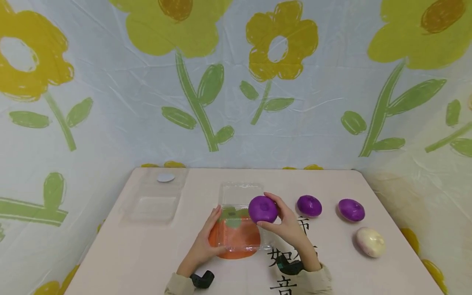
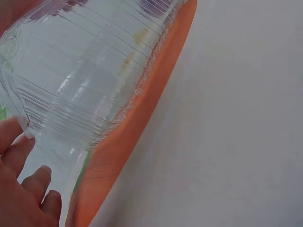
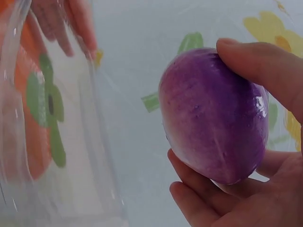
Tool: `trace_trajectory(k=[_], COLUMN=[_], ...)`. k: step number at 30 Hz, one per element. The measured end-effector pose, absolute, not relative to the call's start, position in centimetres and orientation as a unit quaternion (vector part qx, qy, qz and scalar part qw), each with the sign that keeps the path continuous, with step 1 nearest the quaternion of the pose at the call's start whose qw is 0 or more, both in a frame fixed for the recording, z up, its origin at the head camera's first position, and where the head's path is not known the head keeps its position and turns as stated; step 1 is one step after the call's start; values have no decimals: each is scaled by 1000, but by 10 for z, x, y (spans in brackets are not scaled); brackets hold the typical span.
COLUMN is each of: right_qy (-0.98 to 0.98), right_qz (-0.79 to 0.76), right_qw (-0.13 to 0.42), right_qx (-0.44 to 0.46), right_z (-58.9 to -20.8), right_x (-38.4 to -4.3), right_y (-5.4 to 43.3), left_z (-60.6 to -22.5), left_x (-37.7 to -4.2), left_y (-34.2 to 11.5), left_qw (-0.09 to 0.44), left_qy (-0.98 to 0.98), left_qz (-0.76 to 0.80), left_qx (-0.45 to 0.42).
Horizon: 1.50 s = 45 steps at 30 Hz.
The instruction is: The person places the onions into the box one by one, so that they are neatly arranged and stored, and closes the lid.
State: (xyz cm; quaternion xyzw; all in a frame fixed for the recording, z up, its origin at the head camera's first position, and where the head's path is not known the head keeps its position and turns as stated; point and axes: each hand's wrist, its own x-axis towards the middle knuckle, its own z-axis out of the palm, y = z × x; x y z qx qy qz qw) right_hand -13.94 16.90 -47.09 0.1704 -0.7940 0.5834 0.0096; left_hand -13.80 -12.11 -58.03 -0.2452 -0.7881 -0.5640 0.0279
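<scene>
My right hand (image 1: 289, 229) holds a round purple vegetable (image 1: 263, 209), like an onion or turnip, between thumb and fingers. In the right wrist view its purple skin (image 3: 213, 118) fades to a whitish side. It is above the right side of a clear plastic clamshell box (image 1: 241, 237), whose lid (image 1: 241, 192) stands open at the back. My left hand (image 1: 203, 243) grips the box's left side, thumb near the front corner and fingers farther back. In the left wrist view, fingertips (image 2: 16, 146) meet the ribbed box's (image 2: 71, 80) edge. An orange persimmon-shaped mat (image 1: 236, 255) shows beneath.
Two more purple vegetables (image 1: 309, 206) (image 1: 351, 210) lie to the right, with a cream-white one (image 1: 370, 242) nearer the front. Another open clear box (image 1: 155, 207) stands at the back left. Flower-printed cloth (image 1: 236, 102) rises behind the table (image 1: 121, 262).
</scene>
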Motion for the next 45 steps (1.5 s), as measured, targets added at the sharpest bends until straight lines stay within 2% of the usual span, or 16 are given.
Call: trace_trajectory(k=[10, 19, 27, 45], right_qy=[-784, -818, -864, -915], right_qz=[605, 558, 488, 397], right_qw=[17, 35, 46, 19], right_qx=[140, 135, 112, 68], right_z=[-481, -500, -511, -521], right_x=[-138, -134, -132, -140], right_y=[122, 91, 79, 67], left_z=[-575, -584, -583, -583], left_x=[-136, -139, -139, -138], left_y=[-120, -121, -120, -120], left_qw=[36, 47, 43, 54], left_qy=[-791, -795, -792, -783], left_qz=[-558, -546, -551, -560], left_qx=[-249, -260, -259, -267])
